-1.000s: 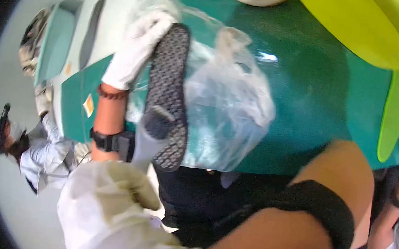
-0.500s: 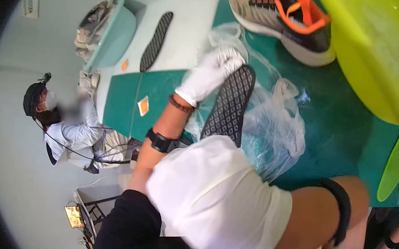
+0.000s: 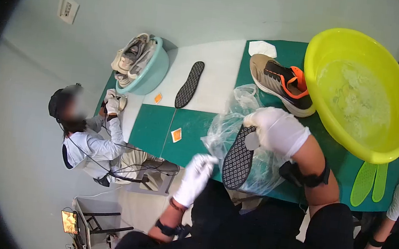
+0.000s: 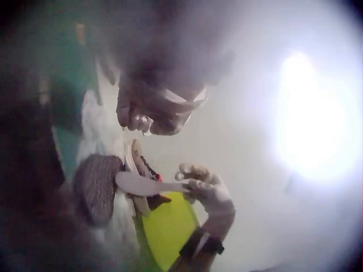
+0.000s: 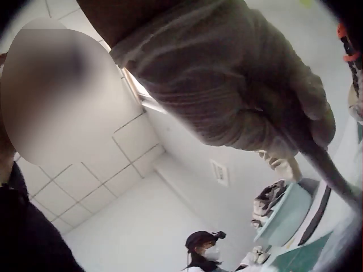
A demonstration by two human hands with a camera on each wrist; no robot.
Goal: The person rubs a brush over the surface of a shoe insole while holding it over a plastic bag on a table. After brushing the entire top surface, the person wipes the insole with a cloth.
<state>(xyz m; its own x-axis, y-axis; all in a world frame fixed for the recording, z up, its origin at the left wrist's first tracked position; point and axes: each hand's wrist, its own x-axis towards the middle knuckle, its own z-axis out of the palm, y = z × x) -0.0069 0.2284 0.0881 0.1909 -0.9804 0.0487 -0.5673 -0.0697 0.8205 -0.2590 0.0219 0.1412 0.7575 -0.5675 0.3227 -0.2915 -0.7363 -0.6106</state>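
Observation:
A black insole (image 3: 237,163) with a diamond pattern lies over a clear plastic bag (image 3: 231,103) at the table's near edge. My gloved right hand (image 3: 280,129) is over its far end and grips a pale grey tool, whose rounded head (image 3: 251,141) overlaps the insole. Seen from the left wrist, this tool (image 4: 142,184) is paddle-shaped with a narrower handle; its exact kind I cannot tell. My gloved left hand (image 3: 197,178) hangs off the table edge left of the insole, fingers loosely bent and holding nothing.
Beyond sit a tan running shoe (image 3: 278,82) and a yellow basin (image 3: 310,102) of sudsy water. Another black insole (image 3: 189,85) lies at left near a blue basin (image 3: 158,73) of shoes. Green insoles (image 3: 364,185) lie at right. People (image 3: 92,137) work at both sides.
My left hand has let go of the insole's far end and dropped back toward my body. My right arm has moved away from across the insole to its far end. The view has widened.

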